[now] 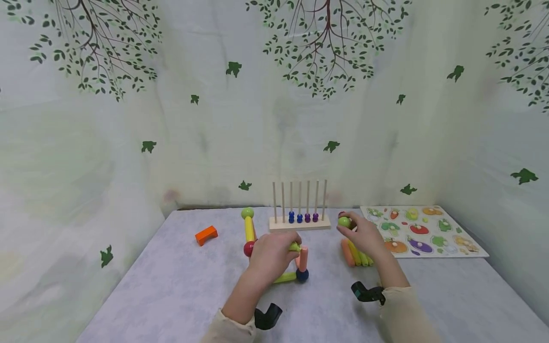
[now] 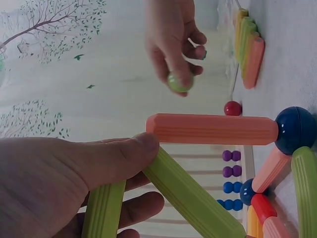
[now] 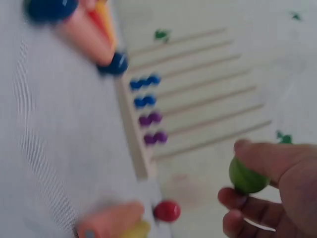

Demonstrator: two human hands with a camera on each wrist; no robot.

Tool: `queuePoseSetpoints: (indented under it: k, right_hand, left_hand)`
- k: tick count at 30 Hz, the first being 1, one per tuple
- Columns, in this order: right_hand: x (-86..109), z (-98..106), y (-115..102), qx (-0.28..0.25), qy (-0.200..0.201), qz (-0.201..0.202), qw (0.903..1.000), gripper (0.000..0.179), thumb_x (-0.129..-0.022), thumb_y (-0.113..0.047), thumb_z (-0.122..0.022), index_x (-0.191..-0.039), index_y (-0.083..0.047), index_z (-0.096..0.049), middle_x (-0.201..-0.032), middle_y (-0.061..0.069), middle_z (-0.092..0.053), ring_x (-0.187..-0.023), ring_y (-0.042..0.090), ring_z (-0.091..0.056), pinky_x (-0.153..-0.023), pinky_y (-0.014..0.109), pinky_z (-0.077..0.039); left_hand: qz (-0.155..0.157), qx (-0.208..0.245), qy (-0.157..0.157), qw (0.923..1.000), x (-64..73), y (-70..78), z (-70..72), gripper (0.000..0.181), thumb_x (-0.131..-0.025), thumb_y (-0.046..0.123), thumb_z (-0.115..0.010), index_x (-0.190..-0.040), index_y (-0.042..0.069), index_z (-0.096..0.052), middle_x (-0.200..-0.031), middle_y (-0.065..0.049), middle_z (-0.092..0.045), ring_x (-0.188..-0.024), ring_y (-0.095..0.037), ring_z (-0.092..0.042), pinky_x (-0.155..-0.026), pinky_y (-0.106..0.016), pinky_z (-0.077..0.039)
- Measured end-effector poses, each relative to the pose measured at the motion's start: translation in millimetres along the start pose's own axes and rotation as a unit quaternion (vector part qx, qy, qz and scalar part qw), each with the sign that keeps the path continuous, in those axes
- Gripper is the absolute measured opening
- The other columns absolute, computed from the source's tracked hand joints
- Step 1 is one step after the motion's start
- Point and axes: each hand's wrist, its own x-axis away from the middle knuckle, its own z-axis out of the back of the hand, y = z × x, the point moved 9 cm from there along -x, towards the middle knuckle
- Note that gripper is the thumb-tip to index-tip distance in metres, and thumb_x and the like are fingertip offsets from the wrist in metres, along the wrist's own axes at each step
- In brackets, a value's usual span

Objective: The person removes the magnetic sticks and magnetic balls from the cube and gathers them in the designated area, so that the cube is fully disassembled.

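My left hand (image 1: 274, 255) pinches green rods at their upper ends, over a frame of magnetic rods and balls. In the left wrist view, my thumb presses where a green rod (image 2: 193, 191) meets the tip of a pink rod (image 2: 213, 129). Another green rod (image 2: 105, 210) lies against my fingers. The pink rod stands on a dark blue ball (image 2: 295, 130). My right hand (image 1: 364, 233) pinches a green ball (image 3: 247, 176) between thumb and fingers, raised above the table to the right of the frame. A red ball (image 3: 167, 210) sits on the table beyond that hand.
Behind the frame stands a bead rack (image 1: 299, 223) with upright pegs and blue and purple beads. Spare rods (image 1: 358, 253) lie below my right hand. A vegetable puzzle board (image 1: 433, 247) is at the back right; an orange block (image 1: 207, 235) lies on the left.
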Motion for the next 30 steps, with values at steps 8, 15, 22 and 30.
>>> queuePoseSetpoints:
  k: [8, 15, 22, 30]
  right_hand:
    - [-33.1, -2, 48, 0.125, -0.067, -0.087, 0.9860, 0.047, -0.096, -0.028, -0.065, -0.135, -0.004, -0.055, -0.122, 0.020, -0.063, -0.097, 0.033, -0.055, -0.091, 0.056, -0.050]
    - [-48.8, -16, 72, 0.168, -0.107, -0.114, 0.9734, 0.046, -0.094, -0.026, -0.065, -0.132, -0.002, -0.057, -0.120, 0.020, -0.065, -0.095, 0.032, -0.056, -0.090, 0.055, -0.048]
    - [-53.0, -21, 79, 0.156, -0.095, -0.113, 0.9766, 0.046, -0.094, -0.026, -0.063, -0.132, -0.002, -0.057, -0.118, 0.019, -0.065, -0.092, 0.031, -0.056, -0.086, 0.051, -0.050]
    - [-41.6, -16, 55, 0.112, -0.033, -0.087, 0.9894, 0.047, -0.099, -0.025, -0.059, -0.141, -0.005, -0.049, -0.129, 0.023, -0.057, -0.100, 0.033, -0.057, -0.093, 0.056, -0.050]
  left_hand:
    - [0.006, -0.005, 0.003, 1.0000, 1.4, 0.1, 1.2, 0.021, -0.084, 0.030, -0.081, -0.103, 0.024, -0.073, -0.094, 0.009, -0.075, -0.077, -0.009, -0.062, -0.066, -0.022, -0.045]
    - [0.020, 0.011, -0.007, 0.9997, 0.5, -1.2, 0.5, 0.021, -0.085, 0.029, -0.080, -0.103, 0.024, -0.073, -0.095, 0.008, -0.075, -0.079, -0.009, -0.061, -0.065, -0.022, -0.045]
    - [0.010, 0.019, -0.001, 0.9998, -0.6, -0.7, 2.8, 0.019, -0.085, 0.029, -0.080, -0.103, 0.024, -0.073, -0.094, 0.008, -0.074, -0.080, -0.008, -0.062, -0.064, -0.022, -0.044]
    - [0.015, 0.016, -0.003, 0.9997, -0.3, -5.2, 5.1, 0.020, -0.086, 0.028, -0.079, -0.103, 0.024, -0.072, -0.095, 0.008, -0.074, -0.079, -0.008, -0.062, -0.063, -0.022, -0.044]
